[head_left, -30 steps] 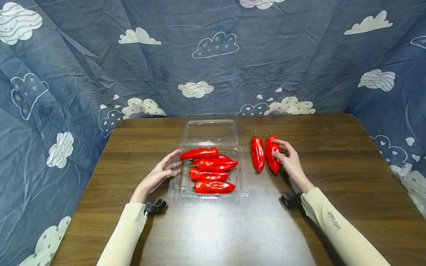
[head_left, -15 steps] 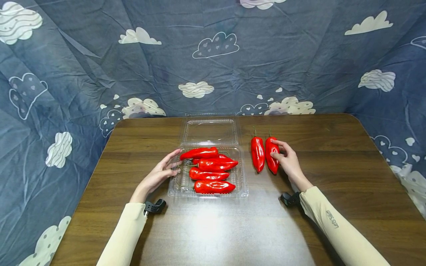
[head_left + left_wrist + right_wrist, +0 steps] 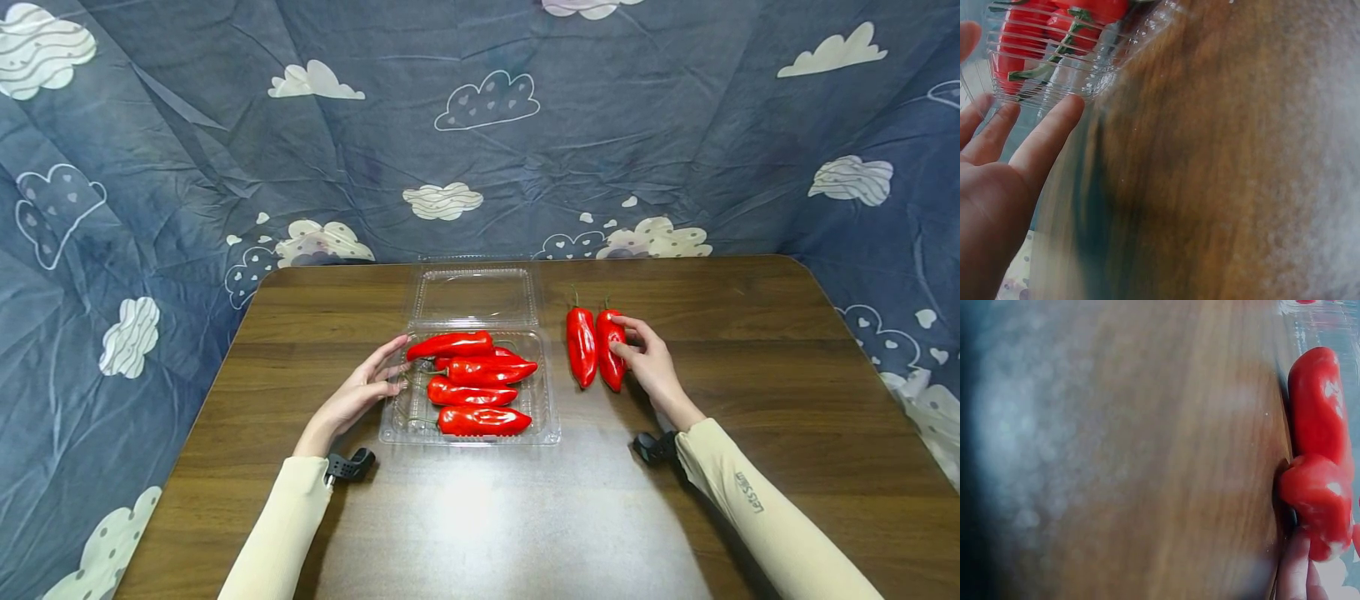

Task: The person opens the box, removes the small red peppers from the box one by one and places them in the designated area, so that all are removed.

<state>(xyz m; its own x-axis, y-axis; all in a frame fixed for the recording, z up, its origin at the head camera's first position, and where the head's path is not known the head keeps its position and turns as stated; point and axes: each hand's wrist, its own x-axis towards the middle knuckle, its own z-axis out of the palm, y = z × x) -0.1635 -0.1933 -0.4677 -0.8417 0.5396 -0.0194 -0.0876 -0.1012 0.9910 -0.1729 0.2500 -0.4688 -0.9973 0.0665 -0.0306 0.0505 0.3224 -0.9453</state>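
Note:
A clear plastic clamshell container [image 3: 550, 421] holds several long red peppers [image 3: 483, 421], mostly lying crosswise, stems to the left. My left hand [image 3: 354, 398] touches its left side with extended fingers. In the left wrist view, the fingertips [image 3: 1072, 107] reach the ribbed wall, with a green pepper stem [image 3: 1038, 72] behind it. Right of the container, two more red peppers lie lengthwise on the table, stems away from me. My right hand [image 3: 654, 367] grips the right one of them, a red pepper [image 3: 611, 371], between thumb and fingers. The other pepper [image 3: 582, 350] lies close to its left.
The container's transparent lid [image 3: 476, 298] lies folded back, away from me, near the far edge of the wooden table [image 3: 750, 350]. Behind the table hangs a blue cloth [image 3: 480, 158] with cloud prints. Dark bands [image 3: 351, 465] circle both wrists.
My right hand has shifted slightly left with its pepper, narrowing the gap to the other loose pepper. The left hand and the container have stayed in place.

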